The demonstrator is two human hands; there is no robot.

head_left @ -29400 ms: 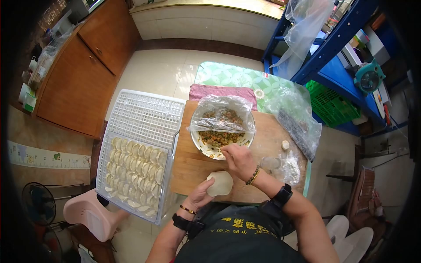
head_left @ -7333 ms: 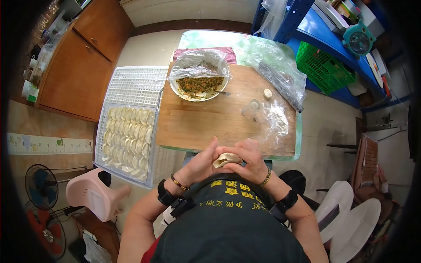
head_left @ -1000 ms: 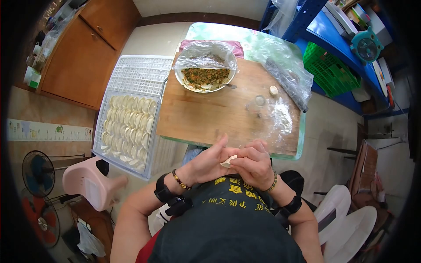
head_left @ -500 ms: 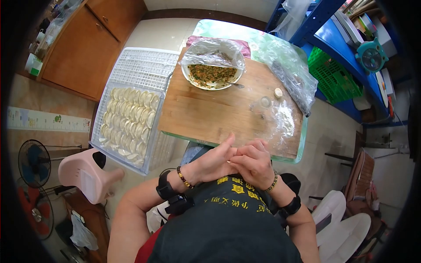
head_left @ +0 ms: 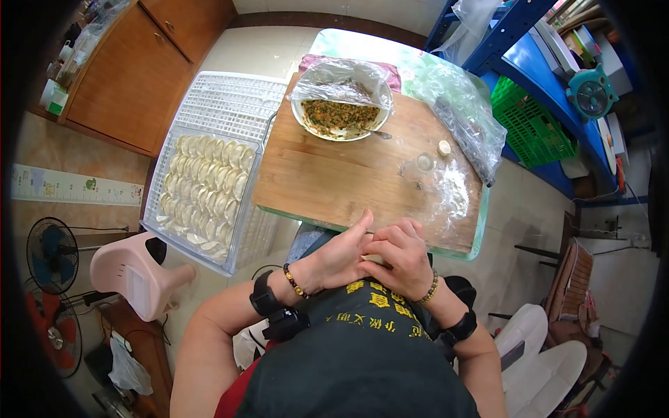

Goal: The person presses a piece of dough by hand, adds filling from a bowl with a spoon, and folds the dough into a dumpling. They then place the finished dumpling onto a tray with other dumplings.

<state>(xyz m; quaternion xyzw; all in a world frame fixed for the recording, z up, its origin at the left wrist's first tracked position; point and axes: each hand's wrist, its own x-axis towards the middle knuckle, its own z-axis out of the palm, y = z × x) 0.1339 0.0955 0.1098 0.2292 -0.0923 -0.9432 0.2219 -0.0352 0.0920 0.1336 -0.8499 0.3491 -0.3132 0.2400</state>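
A dumpling [head_left: 374, 258] sits between the person's two hands, just off the near edge of the board and in front of the apron; only a pale sliver of it shows. The right hand [head_left: 401, 256] has its bent fingers and thumb pinching that sliver; the left hand [head_left: 333, 260] lies against it with its thumb standing apart, but its fingers are hidden, so its grip cannot be told. Each wrist has one bracelet and one black strap. The dark apron [head_left: 334, 376] carries yellow characters: 食 reads most clearly, 文明 stands in a smaller row, and others are lost in folds. On the one wooden board [head_left: 327, 181] are one white bowl [head_left: 341, 136] of chopped filling under plastic film, one spoon [head_left: 381, 134] in it, one clear glass [head_left: 424, 161], one round dough piece [head_left: 444, 148] and one patch of flour [head_left: 454, 194]. To the left, one lidless tray [head_left: 230, 261] holds dumplings [head_left: 202, 188] in overlapping rows, too crowded to count surely. Farther out are one pink stool [head_left: 132, 272], one green crate [head_left: 526, 125], three fans [head_left: 591, 94] and a wall strip [head_left: 77, 185] whose markings are too small to read.
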